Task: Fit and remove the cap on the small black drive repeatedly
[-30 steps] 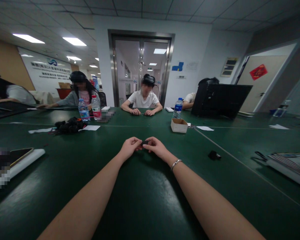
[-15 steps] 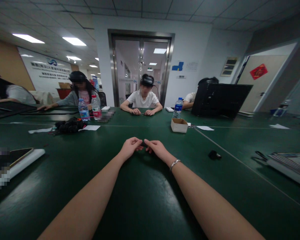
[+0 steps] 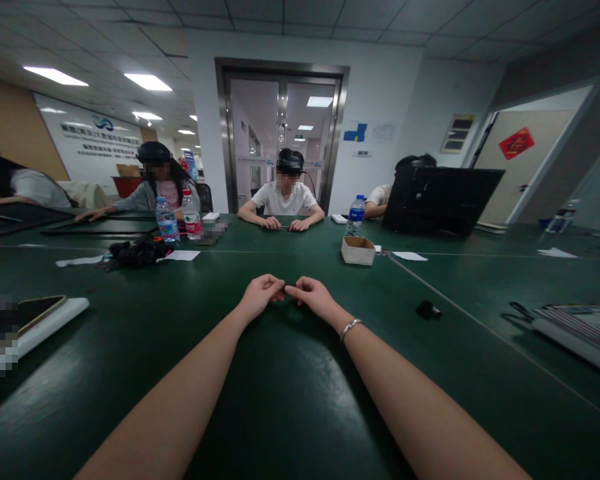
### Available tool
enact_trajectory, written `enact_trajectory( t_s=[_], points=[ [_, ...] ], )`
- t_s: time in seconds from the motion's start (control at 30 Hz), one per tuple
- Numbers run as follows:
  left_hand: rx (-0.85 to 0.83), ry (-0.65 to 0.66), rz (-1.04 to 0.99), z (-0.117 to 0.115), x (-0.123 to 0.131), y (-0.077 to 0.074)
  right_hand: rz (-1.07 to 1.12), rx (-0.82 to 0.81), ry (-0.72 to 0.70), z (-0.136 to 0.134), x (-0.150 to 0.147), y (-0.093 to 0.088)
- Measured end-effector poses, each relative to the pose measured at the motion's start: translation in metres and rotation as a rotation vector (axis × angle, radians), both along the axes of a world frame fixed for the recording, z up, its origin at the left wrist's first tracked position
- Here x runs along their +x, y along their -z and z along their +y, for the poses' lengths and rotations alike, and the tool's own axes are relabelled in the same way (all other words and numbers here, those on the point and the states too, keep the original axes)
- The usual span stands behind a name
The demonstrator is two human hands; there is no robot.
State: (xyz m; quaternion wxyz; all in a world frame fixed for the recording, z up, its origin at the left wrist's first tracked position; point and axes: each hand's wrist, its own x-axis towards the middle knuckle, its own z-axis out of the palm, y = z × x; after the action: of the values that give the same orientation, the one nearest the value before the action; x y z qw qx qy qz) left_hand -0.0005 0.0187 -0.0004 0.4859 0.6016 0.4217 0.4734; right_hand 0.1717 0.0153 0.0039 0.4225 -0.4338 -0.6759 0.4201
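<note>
My left hand [image 3: 261,294] and my right hand [image 3: 314,295] meet just above the green table [image 3: 280,400], fingertips almost touching. Between them is a small dark object [image 3: 287,287], mostly covered by the fingers, so its kind does not show. The left thumb and fingers pinch one end of it. At its other end, the right thumb presses on it, with the fingers curled beneath. A silvery bracelet [image 3: 351,329] circles my right wrist.
An open small box [image 3: 359,251] stands beyond my right hand, with a water bottle [image 3: 355,215] behind it. A black item [image 3: 429,309] lies to the right. Farther left is a black bundle [image 3: 139,252]. Across the table sits a person [image 3: 286,195], near a monitor [image 3: 443,200].
My right thumb has shifted slightly left and down along the dark object, closer to the left fingertips. My left hand has barely moved.
</note>
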Motion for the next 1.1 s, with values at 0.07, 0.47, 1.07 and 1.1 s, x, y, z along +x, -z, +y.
enact_trajectory(
  t_s=[0.07, 0.47, 1.07, 1.1],
  points=[
    [0.002, 0.006, -0.007, 0.0006, -0.0002, 0.0007, -0.037, -0.009, 0.004, 0.0008, 0.0003, 0.0006],
    [0.015, -0.019, -0.015, -0.0005, 0.0002, -0.0004, -0.003, 0.023, 0.0, -0.0029, -0.002, -0.0021],
    [0.018, -0.049, -0.027, 0.002, -0.0002, 0.0011, -0.021, 0.023, 0.034, -0.0021, -0.0034, 0.0011],
    [0.018, -0.045, -0.02, 0.0019, -0.0002, 0.0013, 0.003, 0.027, 0.038, -0.0022, -0.0037, 0.0012]
  ],
)
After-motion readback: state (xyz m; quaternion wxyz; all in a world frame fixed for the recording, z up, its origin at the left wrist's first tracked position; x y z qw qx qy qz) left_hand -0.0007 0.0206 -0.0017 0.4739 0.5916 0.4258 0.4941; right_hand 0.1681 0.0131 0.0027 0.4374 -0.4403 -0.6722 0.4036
